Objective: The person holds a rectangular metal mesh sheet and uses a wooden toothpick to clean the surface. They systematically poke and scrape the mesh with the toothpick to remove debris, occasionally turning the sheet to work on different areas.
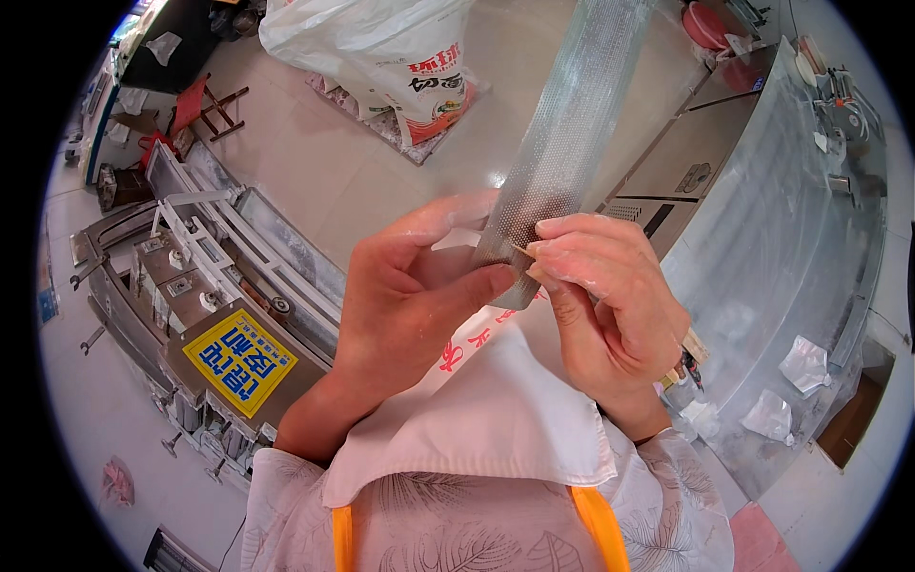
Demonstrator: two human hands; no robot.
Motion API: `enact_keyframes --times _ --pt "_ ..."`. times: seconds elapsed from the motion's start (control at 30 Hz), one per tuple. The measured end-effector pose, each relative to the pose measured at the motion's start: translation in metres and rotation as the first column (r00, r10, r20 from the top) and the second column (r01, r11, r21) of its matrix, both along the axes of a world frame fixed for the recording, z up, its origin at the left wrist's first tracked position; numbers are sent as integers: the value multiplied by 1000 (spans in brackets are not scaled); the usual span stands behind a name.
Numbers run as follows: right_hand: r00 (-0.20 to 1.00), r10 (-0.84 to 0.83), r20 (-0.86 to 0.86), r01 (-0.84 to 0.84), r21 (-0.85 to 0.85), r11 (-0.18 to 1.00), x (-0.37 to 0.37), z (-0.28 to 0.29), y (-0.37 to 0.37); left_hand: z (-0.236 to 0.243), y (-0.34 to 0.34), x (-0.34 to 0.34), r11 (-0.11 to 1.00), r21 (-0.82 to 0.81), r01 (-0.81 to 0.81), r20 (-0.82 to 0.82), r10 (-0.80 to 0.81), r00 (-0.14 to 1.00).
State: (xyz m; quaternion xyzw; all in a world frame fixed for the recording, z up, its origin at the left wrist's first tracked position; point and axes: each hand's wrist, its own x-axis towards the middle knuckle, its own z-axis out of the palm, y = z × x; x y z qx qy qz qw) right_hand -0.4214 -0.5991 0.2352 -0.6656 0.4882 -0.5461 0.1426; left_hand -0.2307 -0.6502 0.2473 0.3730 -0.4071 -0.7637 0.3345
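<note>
A long, narrow metal strip full of small holes (578, 114) slants from in front of my chest up past the top edge of the view. My left hand (419, 286) grips its near end, thumb on the face and the other fingers behind it. Against the same end, my right hand (605, 296) is closed with thumb and fingertips together. A thin pale stick (521, 250) pokes out of this pinch and its tip meets the holes. Most of the stick is hidden by the fingers. Whitish powder marks both hands.
At left stands a metal machine with a yellow label (241, 362). White sacks (381, 67) rest on the floor ahead. A plastic-covered worktable (762, 257) runs along the right, beside a steel cabinet (701, 157). A folding stool (214, 105) stands far left.
</note>
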Motion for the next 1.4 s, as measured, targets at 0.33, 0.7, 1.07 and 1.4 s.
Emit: enact_keyframes --times 0.33,0.7,1.07,1.4 --pt "997 40 -65 -42 -24 999 -4 -2 -2 0 -2 -2 1000 -28 -6 15 7 1000" --pt "1000 13 0 -13 -34 999 -3 -6 -4 -1 -4 0 1000 -17 0 25 0 1000" --pt "999 13 -39 -14 -23 1000 -4 -3 -6 -2 -5 2 1000 -19 1 72 1 997" --pt "999 25 34 -26 19 999 -5 -6 -6 -5 -5 1 1000 -5 -26 27 26 999"
